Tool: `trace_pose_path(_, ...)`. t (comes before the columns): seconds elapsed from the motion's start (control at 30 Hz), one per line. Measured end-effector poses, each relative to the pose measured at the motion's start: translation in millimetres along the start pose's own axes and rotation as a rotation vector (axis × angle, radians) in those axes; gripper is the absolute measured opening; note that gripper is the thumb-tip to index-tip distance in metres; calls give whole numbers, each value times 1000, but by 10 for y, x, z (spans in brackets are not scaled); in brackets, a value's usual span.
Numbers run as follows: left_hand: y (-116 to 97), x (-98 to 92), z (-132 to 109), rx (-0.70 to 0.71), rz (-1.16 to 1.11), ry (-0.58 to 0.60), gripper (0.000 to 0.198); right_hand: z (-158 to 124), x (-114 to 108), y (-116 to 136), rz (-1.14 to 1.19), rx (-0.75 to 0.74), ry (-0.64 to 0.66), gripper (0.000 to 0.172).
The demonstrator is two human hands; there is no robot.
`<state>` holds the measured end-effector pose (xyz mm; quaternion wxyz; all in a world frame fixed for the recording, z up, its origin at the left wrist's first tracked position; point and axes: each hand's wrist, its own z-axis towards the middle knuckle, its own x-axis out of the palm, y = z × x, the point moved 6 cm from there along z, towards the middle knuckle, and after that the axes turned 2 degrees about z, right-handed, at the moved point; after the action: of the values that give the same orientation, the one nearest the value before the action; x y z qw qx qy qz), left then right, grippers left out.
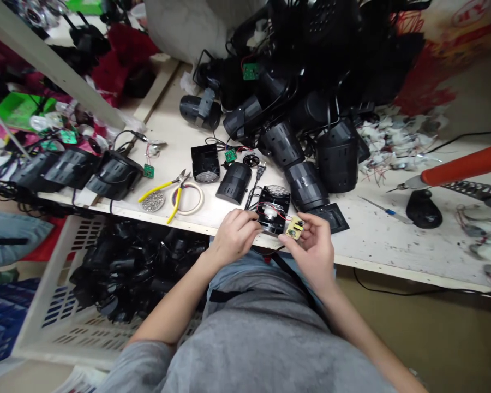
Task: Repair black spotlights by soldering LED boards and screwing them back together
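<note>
At the near edge of the white workbench (393, 240), my left hand (234, 236) is closed on a small black lamp housing (272, 210) with red wires and a round LED disc on top. My right hand (314, 250) pinches a small yellowish circuit board (294, 227) that hangs from those wires, just right of the housing. Both hands sit close together above my lap.
A heap of black lamp housings (303, 103) fills the back of the bench. Yellow-handled cutters (172, 192), a tape ring (188, 197) and a black cylinder (234, 183) lie to the left. A soldering iron with an orange handle (458, 170) is right. A white crate (106, 284) of black parts stands below left.
</note>
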<state>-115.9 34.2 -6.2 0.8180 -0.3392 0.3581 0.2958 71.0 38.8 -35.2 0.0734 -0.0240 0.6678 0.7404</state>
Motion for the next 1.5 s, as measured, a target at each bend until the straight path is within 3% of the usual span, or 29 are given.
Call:
trace_pose_path(0.1, 2, 17, 22, 2, -18, 32, 10, 19, 23, 55, 274, 137, 190, 48)
trace_pose_path(0.17, 8, 30, 26, -3, -26, 56, 10, 54, -9, 131, 271, 138, 220, 36)
trace_pose_path(0.27, 16, 45, 26, -9, -24, 78, 12, 142, -72, 347, -30, -112, 179, 20)
trace_pose_path(0.37, 11, 54, 36, -8, -23, 88, 13, 175, 54, 563, -374, -460, 276, 28)
trace_pose_path(0.47, -10, 52, 53, -7, -44, 83, 13, 191, 233, 605, -563, -634, 433, 37)
trace_pose_path(0.67, -8, 19, 47, -48, -134, -16, 6, 261, 347, 571, -643, -672, 522, 21)
trace_pose_path(0.97, 15, 75, 53, -34, -189, -22, 8, 352, 405, 551, -766, -688, 644, 23)
trace_pose_path(1.1, 18, 83, 50, -26, -199, -39, 6, 296, 377, 513, -739, -667, 622, 22)
trace_pose_path(1.33, -16, 132, 36, 24, -124, -17, 15, 227, 241, 458, -728, -618, 458, 27)
trace_pose_path(1.5, -28, 159, 23, 11, -148, 3, 13, 78, -47, 413, -592, -447, 153, 21)
